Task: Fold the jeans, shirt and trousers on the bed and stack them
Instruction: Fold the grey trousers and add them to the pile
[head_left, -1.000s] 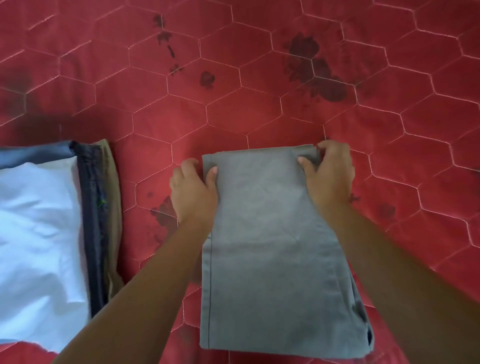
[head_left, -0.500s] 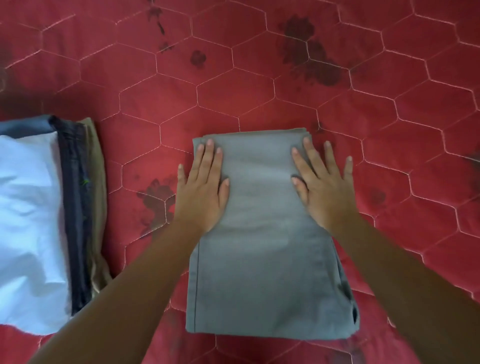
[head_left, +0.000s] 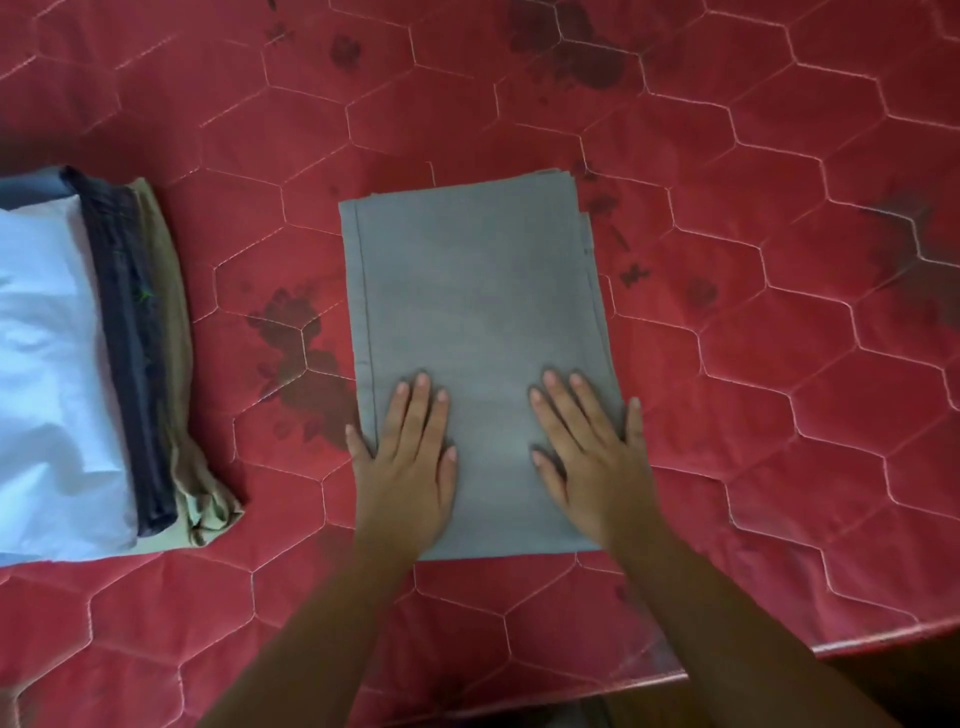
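Observation:
Folded grey trousers (head_left: 478, 291) lie as a flat rectangle in the middle of the red quilted bed (head_left: 753, 364). My left hand (head_left: 408, 467) presses flat on their near left part, fingers straight. My right hand (head_left: 592, 457) lies flat on the near right part, its little finger over the right edge. At the left edge sits a stack: a light blue shirt (head_left: 47, 374) on top, dark jeans (head_left: 132, 343) under it, and a khaki garment (head_left: 179, 364) at the bottom.
The bed's near edge (head_left: 857, 642) runs across the lower right, with dark floor beyond it. Dark flower prints (head_left: 291, 343) mark the quilt between the stack and the trousers. Open quilt stretches to the right and far side.
My hands let go of the far edge of the trousers, flattened, and slid along the cloth toward me to its near end.

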